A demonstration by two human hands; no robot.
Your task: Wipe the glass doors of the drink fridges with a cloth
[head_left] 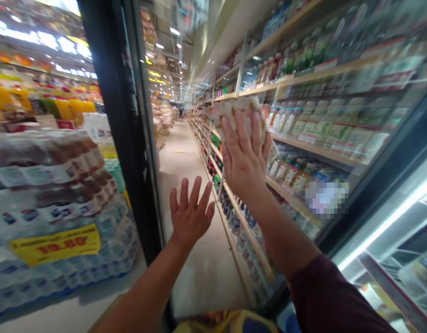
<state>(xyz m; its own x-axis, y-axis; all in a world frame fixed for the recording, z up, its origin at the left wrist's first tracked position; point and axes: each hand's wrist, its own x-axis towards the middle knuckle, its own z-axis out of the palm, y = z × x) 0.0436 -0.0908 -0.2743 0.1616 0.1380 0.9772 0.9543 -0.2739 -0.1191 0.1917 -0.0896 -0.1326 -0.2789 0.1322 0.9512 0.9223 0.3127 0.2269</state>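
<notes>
My right hand (246, 157) is raised and lies flat on a pale crumpled cloth (230, 108), pressing it against a glass door (186, 152). Its fingers are stretched upward over the cloth, which sticks out above and beside them. My left hand (190, 215) is lower and to the left, open with fingers spread, palm toward the same glass and holding nothing. I cannot tell whether it touches the pane. A dark red sleeve (331, 296) covers my right upper arm.
The door's black frame (130, 138) runs up on the left. Left of it stand stacked packs of bottled drinks (61, 208) with a yellow price tag (56, 243). Through the glass, a shop aisle (180, 152) and long shelves of bottles (320, 115) show. A lit cooler interior (400, 259) is at lower right.
</notes>
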